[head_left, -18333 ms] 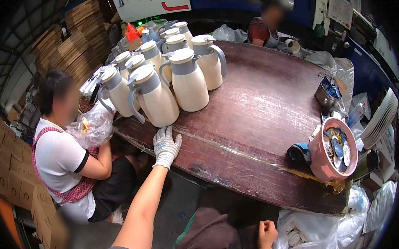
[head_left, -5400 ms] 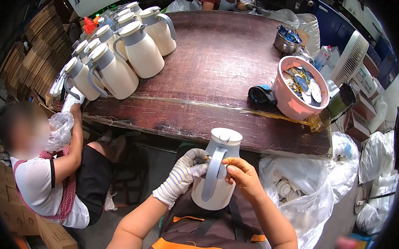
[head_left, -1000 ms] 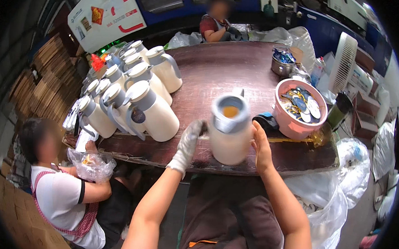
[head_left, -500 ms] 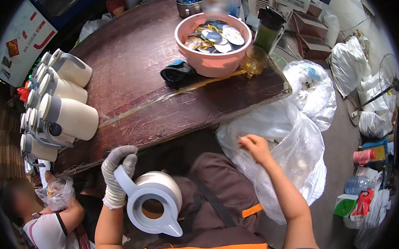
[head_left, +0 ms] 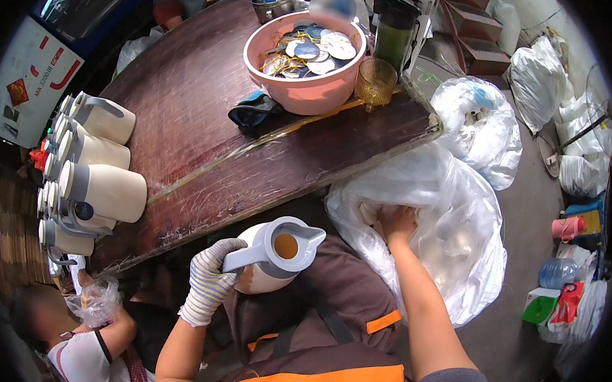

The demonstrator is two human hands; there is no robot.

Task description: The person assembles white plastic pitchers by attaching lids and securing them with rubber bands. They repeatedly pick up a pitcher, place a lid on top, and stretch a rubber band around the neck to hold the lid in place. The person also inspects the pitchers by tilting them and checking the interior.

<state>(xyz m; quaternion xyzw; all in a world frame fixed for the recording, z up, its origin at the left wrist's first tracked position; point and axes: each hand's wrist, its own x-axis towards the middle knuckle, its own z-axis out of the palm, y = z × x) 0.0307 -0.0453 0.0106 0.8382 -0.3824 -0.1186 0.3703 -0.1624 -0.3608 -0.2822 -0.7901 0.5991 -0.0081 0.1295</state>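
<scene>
My left hand, in a striped knit glove, is closed round the grey handle of a cream jug. The jug sits over my lap, its grey collar and spout turned to the right and its round mouth facing up. My bare right hand reaches into a large clear plastic bag right of the table's edge. The fingers are down among the bag's pale contents, so their grip is hidden. Similar cream jugs with grey handles stand in rows on the table's left side.
On the dark wooden table stand a pink basin of round tags with yellow strings, an amber glass and a dark cloth item. A white sack lies beyond the bag. Another person is at lower left.
My right hand has gone from above the bag down into it. My left hand has shifted right with the jug, whose spout has swung from pointing toward me to pointing right.
</scene>
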